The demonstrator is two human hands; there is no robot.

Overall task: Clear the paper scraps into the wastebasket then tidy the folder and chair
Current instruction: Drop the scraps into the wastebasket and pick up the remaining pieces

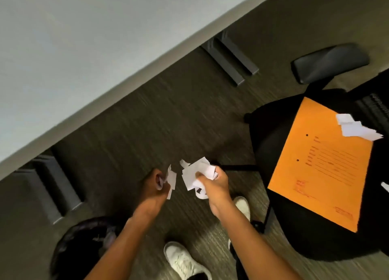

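Note:
My right hand [213, 184] grips a bunch of white paper scraps [194, 173] above the carpet. My left hand [156, 185] holds a few smaller scraps [171, 177] just to its left. A dark round wastebasket [84, 244] with a dark liner stands at the lower left, below my left forearm. An orange folder [315, 168] lies on the black chair seat [265, 145] at the right. More white scraps [355, 128] lie on the folder's far corner, and one white piece [385, 186] shows at the right edge.
A pale table top [84, 58] fills the upper left, its grey legs [229, 61] on the dark carpet. The chair's padded armrest [328, 63] points toward the table. My white shoes [185, 260] stand on the carpet between the wastebasket and the chair.

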